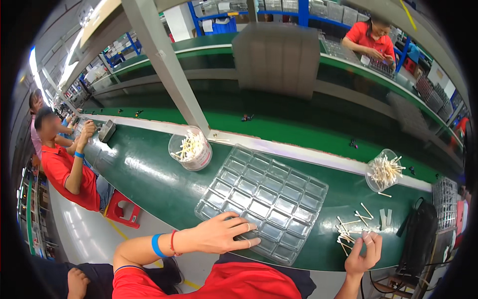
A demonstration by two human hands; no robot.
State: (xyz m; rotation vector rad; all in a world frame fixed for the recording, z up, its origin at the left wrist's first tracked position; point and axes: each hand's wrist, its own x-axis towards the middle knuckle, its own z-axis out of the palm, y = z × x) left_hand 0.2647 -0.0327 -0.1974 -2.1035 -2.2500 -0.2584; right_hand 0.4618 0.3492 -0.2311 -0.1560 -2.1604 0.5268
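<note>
A clear plastic tray (265, 199) with a grid of rectangular pockets lies on the green bench; I see nothing in its pockets. My left hand (221, 235) rests over its near left edge, fingers stretched out and holding nothing. Right of the tray, loose cotton swabs (359, 217) are scattered in a small pile. At the pile's near side, my right hand (365, 253) has its fingers curled in a pinch. Whether a swab is between those fingertips I cannot make out. Beyond the tray stand two clear tubs of cotton swabs, a left tub (201, 160) and a right tub (373, 180).
A pale rail (294, 152) separates the bench from a green conveyor belt (214, 115) carrying small dark parts. A metal post (167, 65) rises behind the left tub. Black bag (419, 239) at right. A co-worker in red (69, 172) sits left; another (371, 40) works across.
</note>
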